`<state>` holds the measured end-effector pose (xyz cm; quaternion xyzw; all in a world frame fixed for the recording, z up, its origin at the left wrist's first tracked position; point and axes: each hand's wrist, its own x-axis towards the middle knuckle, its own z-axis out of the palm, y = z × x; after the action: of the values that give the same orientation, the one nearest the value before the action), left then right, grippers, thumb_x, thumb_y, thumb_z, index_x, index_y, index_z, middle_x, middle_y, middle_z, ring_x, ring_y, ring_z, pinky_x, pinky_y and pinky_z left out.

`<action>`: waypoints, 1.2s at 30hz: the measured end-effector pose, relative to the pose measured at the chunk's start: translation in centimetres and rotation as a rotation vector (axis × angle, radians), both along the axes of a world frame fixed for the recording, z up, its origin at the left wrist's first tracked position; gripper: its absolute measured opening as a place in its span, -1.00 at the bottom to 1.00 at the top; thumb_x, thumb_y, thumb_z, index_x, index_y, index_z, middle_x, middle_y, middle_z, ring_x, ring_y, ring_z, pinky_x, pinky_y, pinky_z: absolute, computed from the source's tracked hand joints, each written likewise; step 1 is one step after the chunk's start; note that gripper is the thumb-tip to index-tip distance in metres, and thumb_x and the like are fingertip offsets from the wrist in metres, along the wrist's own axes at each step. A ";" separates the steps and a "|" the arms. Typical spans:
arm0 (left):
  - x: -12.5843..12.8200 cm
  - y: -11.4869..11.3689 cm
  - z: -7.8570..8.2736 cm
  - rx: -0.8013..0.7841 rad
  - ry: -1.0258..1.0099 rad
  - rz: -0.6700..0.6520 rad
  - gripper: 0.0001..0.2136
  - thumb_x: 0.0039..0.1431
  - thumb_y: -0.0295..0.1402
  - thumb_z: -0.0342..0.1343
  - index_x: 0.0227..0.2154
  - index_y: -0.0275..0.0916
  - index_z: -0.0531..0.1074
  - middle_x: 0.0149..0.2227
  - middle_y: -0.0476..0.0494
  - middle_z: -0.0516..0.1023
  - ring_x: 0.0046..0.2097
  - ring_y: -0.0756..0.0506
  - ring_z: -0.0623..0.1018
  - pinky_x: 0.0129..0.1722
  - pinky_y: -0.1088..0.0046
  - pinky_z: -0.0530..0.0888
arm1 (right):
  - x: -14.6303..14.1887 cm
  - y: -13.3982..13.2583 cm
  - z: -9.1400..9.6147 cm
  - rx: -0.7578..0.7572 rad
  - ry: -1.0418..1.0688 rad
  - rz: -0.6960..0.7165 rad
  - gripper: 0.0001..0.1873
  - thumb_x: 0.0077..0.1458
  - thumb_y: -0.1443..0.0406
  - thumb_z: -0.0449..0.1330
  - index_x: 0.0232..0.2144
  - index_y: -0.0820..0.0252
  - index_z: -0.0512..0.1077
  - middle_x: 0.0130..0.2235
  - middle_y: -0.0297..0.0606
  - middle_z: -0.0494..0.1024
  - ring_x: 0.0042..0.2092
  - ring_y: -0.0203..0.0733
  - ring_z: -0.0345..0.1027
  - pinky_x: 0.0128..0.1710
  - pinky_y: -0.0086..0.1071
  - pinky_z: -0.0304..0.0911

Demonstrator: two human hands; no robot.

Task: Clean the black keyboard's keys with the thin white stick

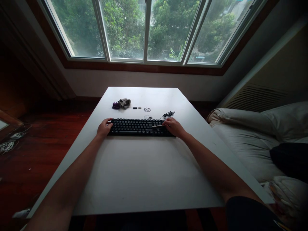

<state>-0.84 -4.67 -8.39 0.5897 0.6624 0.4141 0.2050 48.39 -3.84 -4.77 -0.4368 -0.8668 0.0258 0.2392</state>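
My left hand [104, 127] grips the left end of the keyboard [132, 127] on the table [141, 173]; my right hand [174, 127] pinches a slim pale tool [157, 126] over its right portion.

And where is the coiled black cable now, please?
In the head view, the coiled black cable lies right of centre on the white table, just beyond the keyboard.

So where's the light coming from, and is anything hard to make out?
Head view: daylight seemingly enters through the window, brightening the far end of the table; head view: the upper corners sink into shadow, and any lettering on the keyboard is too small to read.
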 end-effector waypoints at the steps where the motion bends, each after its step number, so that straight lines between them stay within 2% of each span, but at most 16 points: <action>1: 0.1 -0.1 0.0 0.014 0.023 -0.001 -0.60 0.13 -0.30 0.12 0.05 -0.11 0.51 0.05 -0.11 0.58 0.00 -0.19 0.58 0.06 0.28 0.48 | -0.5 0.1 0.1 0.006 -0.007 -0.002 -0.77 0.24 0.35 0.13 -0.21 0.06 0.59 -0.16 -0.14 0.52 -0.06 -0.02 0.31 -0.07 -0.20 0.27; 9: 0.1 -0.2 -0.2 0.088 0.129 -0.052 -0.60 0.15 -0.32 0.09 0.07 -0.12 0.50 0.12 -0.15 0.49 0.03 -0.18 0.56 0.10 0.28 0.48 | -0.1 0.4 -0.4 -0.035 0.054 0.019 -0.77 0.26 0.32 0.11 -0.20 0.08 0.59 -0.17 -0.15 0.50 -0.09 -0.05 0.30 -0.10 -0.22 0.27; 16: -0.7 -0.4 -0.1 0.020 0.018 -0.098 -0.56 0.13 -0.27 0.12 0.10 -0.10 0.49 0.15 -0.10 0.52 0.09 -0.19 0.54 0.14 0.25 0.46 | -2.0 0.3 0.0 -0.017 0.013 0.032 -0.76 0.30 0.32 0.11 -0.18 0.07 0.60 -0.18 -0.15 0.51 -0.09 -0.05 0.30 -0.10 -0.23 0.25; 22: -2.8 -1.2 0.4 -0.022 0.025 -0.268 -0.42 0.13 -0.16 0.17 0.23 -0.13 0.38 0.17 -0.14 0.51 0.16 -0.21 0.51 0.20 0.23 0.43 | -6.4 0.1 0.8 -0.015 -0.063 0.061 -0.76 0.32 0.35 0.11 -0.15 0.06 0.58 -0.14 -0.15 0.51 -0.07 -0.07 0.30 -0.11 -0.28 0.22; 27: -3.6 -1.4 0.4 0.015 0.118 -0.288 -0.40 0.12 -0.09 0.21 0.22 -0.15 0.39 0.19 -0.18 0.49 0.16 -0.23 0.51 0.20 0.21 0.42 | -11.3 0.2 1.0 -0.043 -0.103 0.122 -0.77 0.32 0.38 0.12 -0.13 0.07 0.57 -0.12 -0.16 0.50 -0.04 -0.10 0.28 -0.17 -0.34 0.18; 36: -3.2 -1.7 0.9 0.013 0.096 -0.327 -0.35 0.11 -0.06 0.23 0.25 -0.17 0.35 0.24 -0.22 0.42 0.19 -0.25 0.48 0.24 0.19 0.38 | -19.8 1.5 1.6 -0.040 -0.163 0.171 -0.74 0.35 0.35 0.07 -0.10 0.05 0.56 -0.10 -0.16 0.50 -0.04 -0.09 0.26 -0.22 -0.36 0.16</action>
<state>-3.99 -6.37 -7.48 0.7099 0.5640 0.3508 0.2342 28.62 -2.33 -3.17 -0.3666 -0.9168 0.0277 0.1562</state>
